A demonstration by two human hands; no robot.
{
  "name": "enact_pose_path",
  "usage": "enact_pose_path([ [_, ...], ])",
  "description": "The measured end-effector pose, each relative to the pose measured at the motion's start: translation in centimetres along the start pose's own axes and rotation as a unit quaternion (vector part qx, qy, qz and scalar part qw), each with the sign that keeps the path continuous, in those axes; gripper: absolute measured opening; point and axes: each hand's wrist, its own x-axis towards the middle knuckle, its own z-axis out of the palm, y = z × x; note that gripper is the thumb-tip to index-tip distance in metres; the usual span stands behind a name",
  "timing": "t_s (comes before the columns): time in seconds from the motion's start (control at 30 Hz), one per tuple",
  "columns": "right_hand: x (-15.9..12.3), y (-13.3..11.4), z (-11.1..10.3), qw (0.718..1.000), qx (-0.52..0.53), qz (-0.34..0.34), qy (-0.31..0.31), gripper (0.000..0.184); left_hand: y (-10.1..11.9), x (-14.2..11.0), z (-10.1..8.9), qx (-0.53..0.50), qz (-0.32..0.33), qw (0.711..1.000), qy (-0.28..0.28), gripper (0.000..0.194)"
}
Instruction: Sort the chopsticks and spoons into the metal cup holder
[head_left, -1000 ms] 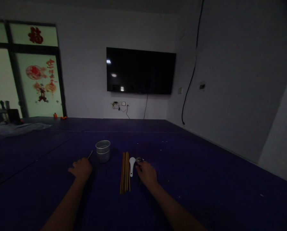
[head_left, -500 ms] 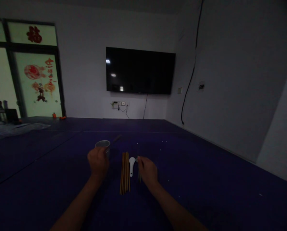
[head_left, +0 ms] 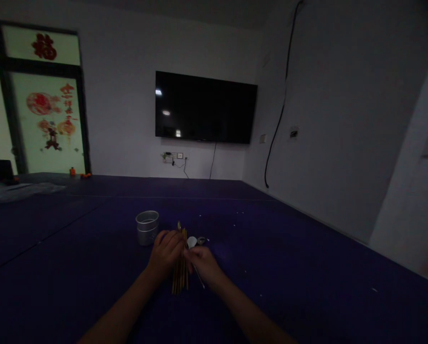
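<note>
A long-handled metal spoon point(head_left: 179, 225) is held slantwise, its bowl pointing away and its thin handle running back between my hands. My left hand point(head_left: 166, 252) is closed at the upper part of the handle, over the bundle of wooden chopsticks point(head_left: 179, 282). My right hand point(head_left: 204, 265) pinches the handle lower down, its end sticking out below the fingers. Just beyond my right hand lie a white spoon point(head_left: 191, 241), its handle hidden, and another metal spoon point(head_left: 201, 240). A silver metal cup point(head_left: 147, 229) stands upright left of my left hand.
Everything lies on a wide dark blue surface point(head_left: 307, 277), with small white bits scattered to the right. Clear plastic sheeting point(head_left: 24, 192) is at the far left. A television point(head_left: 207, 107) hangs on the wall behind, and a black cable point(head_left: 280, 112) runs down the right wall.
My left hand has moved right, away from the cup, bringing the spoon over the chopsticks. My right hand has shifted left and down onto its handle. The view has turned slightly right.
</note>
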Motion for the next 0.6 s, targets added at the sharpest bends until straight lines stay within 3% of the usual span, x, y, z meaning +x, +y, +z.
enact_pose_path([
  [0.07,0.0,0.1,0.1,1.0,-0.011,-0.007,0.027,0.059,0.0,0.0,0.0,0.0,-0.003,1.0,-0.009,0.024],
  [0.17,0.1,0.5,-0.6,0.989,-0.07,-0.012,0.129,0.056,0.0,-0.2,0.2,-0.01,-0.01,0.999,-0.032,0.027],
  [0.3,0.2,0.8,-3.0,0.938,-0.22,-0.003,0.267,0.051,-0.1,-0.5,0.6,-0.039,-0.005,0.993,-0.111,0.031],
  [0.43,0.3,1.1,-5.2,0.869,-0.43,0.077,0.233,0.045,0.2,-0.2,0.6,-0.08,-0.008,0.975,-0.206,0.029],
  [0.6,0.5,2.1,-5.9,0.847,-0.477,0.106,0.209,0.028,1.0,0.4,0.1,-0.166,-0.013,0.95,-0.263,0.024],
])
